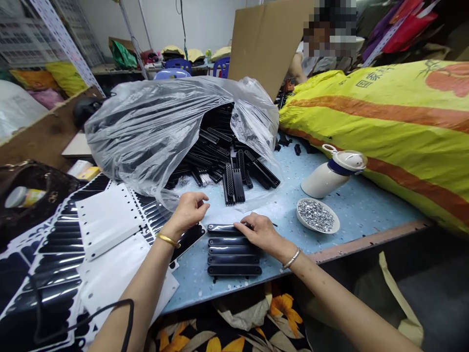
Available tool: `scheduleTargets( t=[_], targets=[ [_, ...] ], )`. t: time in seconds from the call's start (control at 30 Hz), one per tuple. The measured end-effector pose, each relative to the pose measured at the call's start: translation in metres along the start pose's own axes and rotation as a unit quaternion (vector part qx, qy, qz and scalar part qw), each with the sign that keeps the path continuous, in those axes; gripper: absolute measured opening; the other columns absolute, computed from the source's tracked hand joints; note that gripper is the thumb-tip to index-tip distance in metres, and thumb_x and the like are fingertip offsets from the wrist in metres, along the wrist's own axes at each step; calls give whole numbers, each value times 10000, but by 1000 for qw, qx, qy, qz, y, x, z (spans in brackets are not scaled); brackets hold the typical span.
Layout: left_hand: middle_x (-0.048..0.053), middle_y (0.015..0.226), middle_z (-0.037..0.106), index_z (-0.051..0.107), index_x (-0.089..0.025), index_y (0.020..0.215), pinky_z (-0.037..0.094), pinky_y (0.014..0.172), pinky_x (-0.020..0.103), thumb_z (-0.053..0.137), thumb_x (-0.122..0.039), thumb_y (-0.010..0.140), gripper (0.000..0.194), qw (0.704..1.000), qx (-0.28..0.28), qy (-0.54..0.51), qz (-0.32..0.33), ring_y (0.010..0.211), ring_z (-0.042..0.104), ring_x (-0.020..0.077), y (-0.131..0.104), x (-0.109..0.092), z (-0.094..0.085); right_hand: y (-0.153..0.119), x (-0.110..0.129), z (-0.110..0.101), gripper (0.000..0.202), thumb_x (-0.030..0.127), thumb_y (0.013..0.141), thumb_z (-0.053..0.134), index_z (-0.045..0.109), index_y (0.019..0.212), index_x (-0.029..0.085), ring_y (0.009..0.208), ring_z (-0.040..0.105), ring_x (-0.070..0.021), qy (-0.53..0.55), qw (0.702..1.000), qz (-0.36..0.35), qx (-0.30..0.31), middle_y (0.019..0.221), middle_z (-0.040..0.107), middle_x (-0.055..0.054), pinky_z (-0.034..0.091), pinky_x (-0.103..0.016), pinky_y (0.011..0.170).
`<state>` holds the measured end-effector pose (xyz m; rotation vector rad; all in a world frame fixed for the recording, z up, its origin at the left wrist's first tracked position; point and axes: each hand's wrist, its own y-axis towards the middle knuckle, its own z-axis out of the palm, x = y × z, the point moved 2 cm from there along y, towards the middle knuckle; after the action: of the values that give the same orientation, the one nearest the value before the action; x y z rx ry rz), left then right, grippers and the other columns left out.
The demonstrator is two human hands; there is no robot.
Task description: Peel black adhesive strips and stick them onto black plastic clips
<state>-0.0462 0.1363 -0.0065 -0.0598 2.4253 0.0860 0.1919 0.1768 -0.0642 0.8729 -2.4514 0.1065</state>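
Five or so glossy black plastic strips with rounded ends, several in all, lie in a stacked row [234, 260] near the table's front edge. My right hand [261, 233] is bent over the farthest black strip [222, 228], thumb and fingers gripping its right part. Just left of and beyond that strip, my left hand [189, 211] hovers with curled fingers, a gap between thumb and forefinger and nothing visible in it. Behind both hands, loose black plastic pieces with a mesh pattern [234, 181] spill from a clear plastic bag [154, 117].
White sheets [106, 220] and sheets of black strip-shaped stickers [40, 274] cover the left side. A white bowl of small metal parts [318, 216] and a white bottle [326, 178] stand right. Beyond are a yellow sack [384, 132], cardboard [267, 44] and another person [298, 68].
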Motion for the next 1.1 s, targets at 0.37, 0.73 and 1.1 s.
scheduleTargets(
  t=[0.37,0.73,1.1],
  targets=[
    [12,558,683,788,-182,765,392,577,233,582,-284,842,242,997,79,21,-5,582,589,154,-35,5,43,8,6,3,352,298,912,538,689,623,165,662,583,-175,-17,999,-26,43,663,655,-53,404,-271,658],
    [109,1066,766,722,-180,1099,512,879,330,460,-265,938,319,999,-22,5,39,978,707,228,-73,-2,30,-24,-3,-29,377,306,948,441,659,668,181,632,615,-180,50,994,28,-96,618,656,-35,448,-271,618],
    [144,1018,769,648,-97,1185,598,876,409,666,-406,814,483,974,-122,-193,5,931,741,262,-99,8,15,-111,44,-22,137,296,889,614,671,841,179,576,625,-178,111,969,-30,-219,680,658,-56,510,-286,515]
  ],
)
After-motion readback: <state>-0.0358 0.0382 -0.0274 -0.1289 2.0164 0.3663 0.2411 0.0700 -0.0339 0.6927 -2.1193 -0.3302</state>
